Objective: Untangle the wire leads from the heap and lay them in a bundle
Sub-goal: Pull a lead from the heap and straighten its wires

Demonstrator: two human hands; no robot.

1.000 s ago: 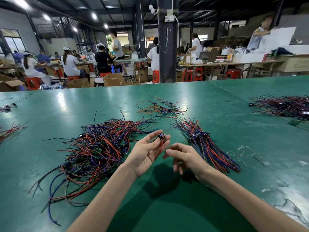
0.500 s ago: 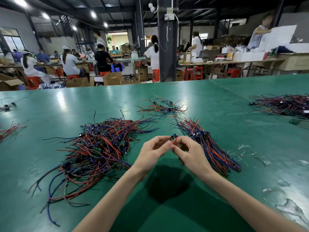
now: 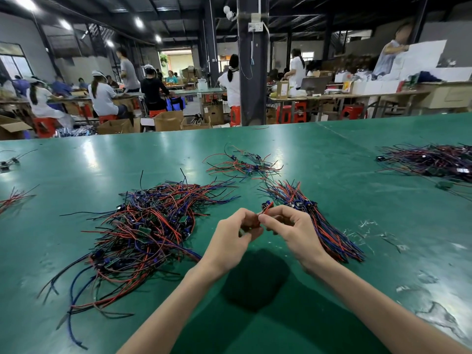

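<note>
A tangled heap (image 3: 150, 226) of red, blue and black wire leads with small green boards lies on the green table (image 3: 332, 175), left of my hands. A straightened bundle (image 3: 319, 221) of the same leads lies to the right, fanned toward the near right. My left hand (image 3: 235, 236) and my right hand (image 3: 288, 226) meet between the two piles, above the table. Both pinch one wire lead (image 3: 265, 209) with a red wire and a small dark part at its top. The rest of that lead is hidden in my fingers.
A small loose cluster of leads (image 3: 242, 164) lies farther back. A dark pile of leads (image 3: 434, 162) sits at the far right, a few stray leads (image 3: 12, 198) at the left edge. Bits of stripped scrap (image 3: 370, 233) lie right of the bundle. People work at benches beyond the table.
My hands were apart with the lead in the left one; they have come together, and both now pinch it. The heap and bundle have not moved.
</note>
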